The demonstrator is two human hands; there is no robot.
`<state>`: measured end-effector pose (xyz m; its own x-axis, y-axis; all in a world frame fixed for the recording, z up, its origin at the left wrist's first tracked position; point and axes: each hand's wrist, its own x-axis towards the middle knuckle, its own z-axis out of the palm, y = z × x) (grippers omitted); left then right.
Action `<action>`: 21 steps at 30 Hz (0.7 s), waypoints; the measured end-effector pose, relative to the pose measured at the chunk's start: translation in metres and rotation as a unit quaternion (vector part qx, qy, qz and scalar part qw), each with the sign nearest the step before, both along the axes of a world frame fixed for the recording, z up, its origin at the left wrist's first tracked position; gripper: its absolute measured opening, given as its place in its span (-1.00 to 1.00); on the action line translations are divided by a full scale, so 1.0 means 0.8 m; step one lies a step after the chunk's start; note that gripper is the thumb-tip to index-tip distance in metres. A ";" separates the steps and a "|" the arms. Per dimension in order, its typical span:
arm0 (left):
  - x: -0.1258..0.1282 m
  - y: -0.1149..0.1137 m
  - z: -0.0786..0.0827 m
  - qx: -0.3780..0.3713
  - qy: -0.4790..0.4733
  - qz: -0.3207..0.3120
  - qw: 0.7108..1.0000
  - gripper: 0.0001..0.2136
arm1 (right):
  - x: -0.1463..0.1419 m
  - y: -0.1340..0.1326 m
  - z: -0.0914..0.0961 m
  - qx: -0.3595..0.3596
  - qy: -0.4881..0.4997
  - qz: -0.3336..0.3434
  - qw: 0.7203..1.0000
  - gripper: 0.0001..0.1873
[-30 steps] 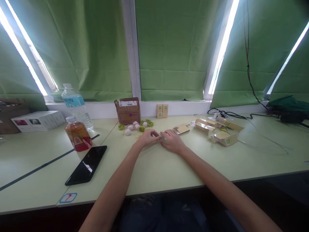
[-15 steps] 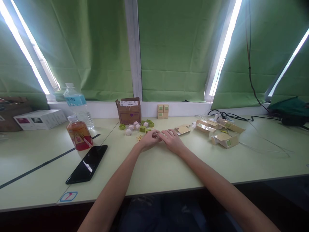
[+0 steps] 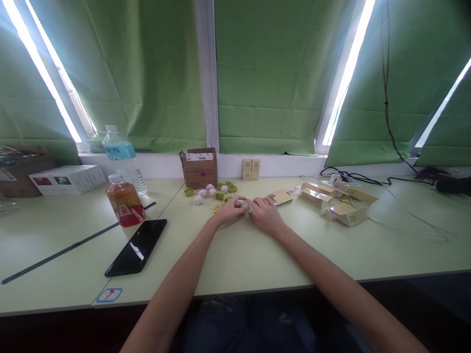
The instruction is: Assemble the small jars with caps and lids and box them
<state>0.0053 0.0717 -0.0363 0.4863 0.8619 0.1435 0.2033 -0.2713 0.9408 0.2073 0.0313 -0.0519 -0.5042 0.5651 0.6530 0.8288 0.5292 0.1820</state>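
Note:
My left hand and my right hand meet on the pale green table, fingers curled together around a small pale object that I cannot make out clearly. Just beyond the left hand lie several small white round pieces and green caps. A flat tan carton lies just past the right hand.
A small brown cardboard box and stacked little tan boxes stand at the back. More open tan cartons lie to the right, with cables. On the left are a black phone, an orange drink bottle, a water bottle and white boxes.
The hands have stayed together on the small object, fingers shifting slightly. The view has drifted a little to the left and up.

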 end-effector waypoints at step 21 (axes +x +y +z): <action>-0.001 -0.002 0.014 0.081 0.024 0.147 0.985 -0.60 | 0.006 0.001 -0.001 -0.144 0.141 -0.028 0.979 -0.59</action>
